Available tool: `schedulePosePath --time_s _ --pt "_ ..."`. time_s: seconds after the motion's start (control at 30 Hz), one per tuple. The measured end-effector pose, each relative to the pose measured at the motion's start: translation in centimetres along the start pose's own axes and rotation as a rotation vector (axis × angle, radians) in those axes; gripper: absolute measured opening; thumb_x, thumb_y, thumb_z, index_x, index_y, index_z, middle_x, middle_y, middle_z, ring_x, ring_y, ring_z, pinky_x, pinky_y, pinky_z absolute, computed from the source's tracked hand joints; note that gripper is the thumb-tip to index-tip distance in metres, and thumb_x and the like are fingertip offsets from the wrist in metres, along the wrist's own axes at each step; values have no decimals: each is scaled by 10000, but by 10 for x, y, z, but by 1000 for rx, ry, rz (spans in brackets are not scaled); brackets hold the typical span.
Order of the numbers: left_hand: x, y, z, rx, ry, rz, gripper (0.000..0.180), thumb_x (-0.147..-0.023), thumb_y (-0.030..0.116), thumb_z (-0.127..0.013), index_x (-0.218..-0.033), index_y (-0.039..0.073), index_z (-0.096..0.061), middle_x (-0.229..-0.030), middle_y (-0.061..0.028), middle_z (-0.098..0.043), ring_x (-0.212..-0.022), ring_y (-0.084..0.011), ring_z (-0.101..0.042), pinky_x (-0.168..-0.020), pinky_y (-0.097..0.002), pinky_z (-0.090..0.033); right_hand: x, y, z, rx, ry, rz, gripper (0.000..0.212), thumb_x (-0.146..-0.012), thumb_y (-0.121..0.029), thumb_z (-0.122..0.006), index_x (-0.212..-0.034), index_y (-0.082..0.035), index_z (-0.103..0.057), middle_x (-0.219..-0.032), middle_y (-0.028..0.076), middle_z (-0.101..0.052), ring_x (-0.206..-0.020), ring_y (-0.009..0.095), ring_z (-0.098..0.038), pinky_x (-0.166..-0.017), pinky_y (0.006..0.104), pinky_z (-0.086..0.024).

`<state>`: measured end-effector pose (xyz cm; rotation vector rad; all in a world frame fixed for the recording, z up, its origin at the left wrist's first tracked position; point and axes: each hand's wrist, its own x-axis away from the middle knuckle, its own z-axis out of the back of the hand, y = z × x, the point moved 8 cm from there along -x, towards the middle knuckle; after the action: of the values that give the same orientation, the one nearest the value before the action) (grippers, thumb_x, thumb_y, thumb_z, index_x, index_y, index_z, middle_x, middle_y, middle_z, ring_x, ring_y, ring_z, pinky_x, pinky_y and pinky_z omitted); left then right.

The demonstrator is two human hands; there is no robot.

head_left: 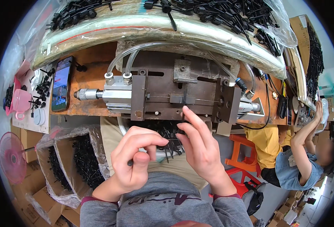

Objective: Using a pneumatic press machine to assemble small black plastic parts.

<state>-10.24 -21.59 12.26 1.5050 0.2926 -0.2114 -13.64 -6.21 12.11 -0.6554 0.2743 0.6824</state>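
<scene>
My left hand [131, 155] is closed, its thumb and curled index finger pinching a thin metal pin [173, 139] that points to the right. A small dark piece [130, 162] shows at its palm. My right hand [203, 151] is at the front of the brown metal fixture [163, 72], its fingertips closed on the stem of a small black plastic part [184, 99]. That part stands crosswise at the grey block [177, 99] in the middle of the fixture. Thin rods reach the block from both sides. Below my fingers, several black parts [169, 130] lie over my lap.
Air cylinders [117, 94] with clear hoses flank the fixture. A phone [62, 83] and pink cup [21, 101] are at left; heaps of black parts [227, 15] lie behind. Plastic-lined boxes [66, 162] and a pink fan [12, 157] stand lower left. A co-worker [297, 162] sits at right beside an orange stool [242, 153].
</scene>
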Motion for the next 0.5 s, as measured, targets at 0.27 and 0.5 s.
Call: schedulePosePath --time_s 0.27,0.5 --pt "7 -14 1 33 -33 187 446 -1042 391 -465 -1084 -41 -568 -892 -92 -599 -666 -91 -558 -576 -183 -393 -16 -13 -8 242 -84 48 255 -759 -38 -720 -998 13 -644 -1320 204 -597 -680 193 -665 -592 303 -528" --pt "1 -24 -11 191 10 182 402 -1070 342 -395 -918 0 -542 -745 -39 -521 -541 -115 -467 -513 -240 -403 -11 -8 0 326 -35 76 165 -703 -117 -617 -822 -14 -571 -1285 311 -578 -573 169 -628 -540 279 -497"
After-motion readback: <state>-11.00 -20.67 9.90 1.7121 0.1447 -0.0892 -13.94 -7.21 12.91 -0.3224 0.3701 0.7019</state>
